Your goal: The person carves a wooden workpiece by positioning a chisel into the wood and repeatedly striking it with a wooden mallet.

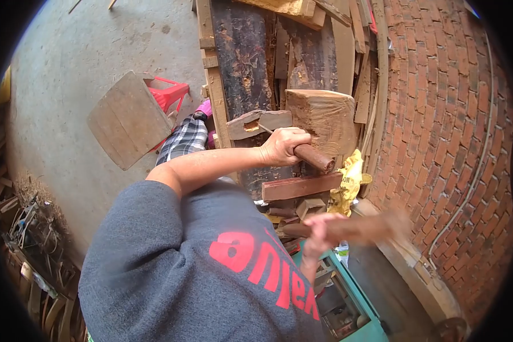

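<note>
My left hand [288, 146] is closed around a chisel [315, 158] with a round brown wooden handle. Its thin metal blade points left to the notch in a small dark wooden piece [275, 119]; whether the tip touches the wood is too small to tell. That piece lies against a large wooden block [330, 114]. Lower down, my right hand [321, 229] grips a brown wooden mallet [370, 228], smeared by motion and apart from the chisel. Between the hands lies a reddish-brown wooden bar [302, 187].
A yellow plastic bag [347, 179] lies beside the bar. At the lower right stands a teal-framed cabinet [367, 310]. Boards and scraps line the brick wall [433, 114]. To the left are a wooden board [128, 122] and a red plastic stool [168, 94].
</note>
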The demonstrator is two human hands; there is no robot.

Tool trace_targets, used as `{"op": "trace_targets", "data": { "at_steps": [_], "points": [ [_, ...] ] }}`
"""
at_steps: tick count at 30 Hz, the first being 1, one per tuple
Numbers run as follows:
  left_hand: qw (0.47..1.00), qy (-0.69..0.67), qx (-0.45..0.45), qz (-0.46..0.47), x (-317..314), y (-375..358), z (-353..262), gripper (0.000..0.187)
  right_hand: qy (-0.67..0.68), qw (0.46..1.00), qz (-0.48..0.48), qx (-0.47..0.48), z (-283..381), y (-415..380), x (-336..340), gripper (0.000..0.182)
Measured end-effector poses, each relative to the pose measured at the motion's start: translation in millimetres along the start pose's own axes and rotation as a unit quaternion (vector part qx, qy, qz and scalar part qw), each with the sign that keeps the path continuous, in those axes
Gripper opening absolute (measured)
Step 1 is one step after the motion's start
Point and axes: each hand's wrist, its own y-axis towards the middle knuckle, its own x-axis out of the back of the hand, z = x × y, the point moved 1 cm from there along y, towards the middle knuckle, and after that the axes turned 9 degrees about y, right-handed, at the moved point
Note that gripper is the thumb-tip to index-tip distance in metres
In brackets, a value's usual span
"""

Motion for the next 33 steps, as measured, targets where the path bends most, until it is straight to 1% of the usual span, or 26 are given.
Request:
{"op": "trace_targets", "data": {
  "at_steps": [1,2,4,5,6,8,9,10,12,13,14,17,21,23,24,26,27,28,30,32,33],
  "points": [
    [1.0,-0.001,0.0,-0.001,-0.8,-0.1,-0.4,0.028,-0.104,0.982,0.124,-0.092,-14.6,-2.9,7.5,0.042],
    [1.0,-0.004,-0.002,-0.001,-1.7,-1.4,1.9,0.028,0.021,0.953,0.014,-0.303,9.2,8.3,-22.0,0.046],
    [1.0,-0.003,0.008,-0.007,0.4,-1.6,12.8,0.027,0.056,0.96,-0.042,-0.271,13.4,10.3,-15.9,0.048],
    [1.0,0.014,0.021,0.014,3.6,-0.8,9.9,0.029,0.088,0.967,-0.064,-0.23,17.1,10.0,-9.3,0.05],
    [0.999,0.011,0.024,0.019,3.5,-5.3,5.8,0.029,0.081,0.98,-0.058,-0.172,22.9,11.9,-0.9,0.049],
    [0.999,0.013,0.012,0.04,6.3,-3.3,2.2,0.031,0.094,0.988,-0.065,-0.105,35.1,17.7,5.5,0.048],
    [0.999,0.002,-0.012,0.038,6.9,-2.9,-4.5,0.03,0.088,0.989,-0.066,-0.103,40.0,19.7,6.8,0.05],
    [0.998,-0.007,-0.026,0.061,7.1,-3.7,-9.6,0.03,0.088,0.989,-0.066,-0.103,40.5,19.8,7.5,0.05],
    [0.996,0.002,-0.045,0.08,7.5,-1.8,-14.4,0.03,0.047,0.994,-0.038,-0.093,41.7,20.0,6.4,0.052],
    [0.996,0.003,-0.046,0.079,6.4,-1.8,-11.9,0.03,0.06,0.991,-0.046,-0.113,42.0,18.8,2.3,0.055],
    [0.996,0.003,-0.04,0.08,6.4,-0.9,-9.7,0.03,0.06,0.991,-0.044,-0.112,41.6,17.2,0.3,0.055],
    [0.997,-0.003,-0.032,0.077,8.2,-0.8,-3.3,0.03,0.048,0.987,-0.026,-0.153,41.3,14.8,-2.4,0.058],
    [0.996,-0.009,-0.022,0.086,10.1,1.0,-2.5,0.028,0.044,0.988,-0.03,-0.148,50.4,17.6,-2.5,0.057],
    [0.995,-0.009,-0.016,0.095,10.6,2.6,-0.7,0.027,0.053,0.994,-0.041,-0.09,59.5,19.0,-1.1,0.052],
    [0.996,-0.013,-0.018,0.09,9.8,3.2,0.8,0.026,0.053,0.994,-0.041,-0.091,56.2,16.6,2.2,0.052],
    [0.996,-0.016,-0.02,0.086,9.8,4.0,3.8,0.025,0.03,0.999,-0.02,-0.038,34.4,7.9,9.6,0.04],
    [0.996,-0.023,-0.019,0.086,9.9,4.4,5.2,0.025,0.004,0.998,0.01,-0.063,17.6,1.0,4.8,0.03],
    [0.996,-0.03,-0.018,0.086,9.5,4.5,6.2,0.024,-0.062,0.985,0.036,-0.158,-0.6,-0.5,1.0,0.037],
    [0.996,-0.031,-0.03,0.075,7.4,2.0,8.2,0.025,0.034,0.951,-0.019,-0.307,14.2,12.6,-18.7,0.048],
    [0.997,-0.028,-0.036,0.063,9.8,1.8,10.7,0.026,0.052,0.964,-0.041,-0.258,30.9,24.6,-11.2,0.054],
    [0.997,-0.029,-0.024,0.068,9.9,2.1,9.3,0.025,0.066,0.977,-0.056,-0.194,38.0,25.9,-7.6,0.049]
  ]
}}
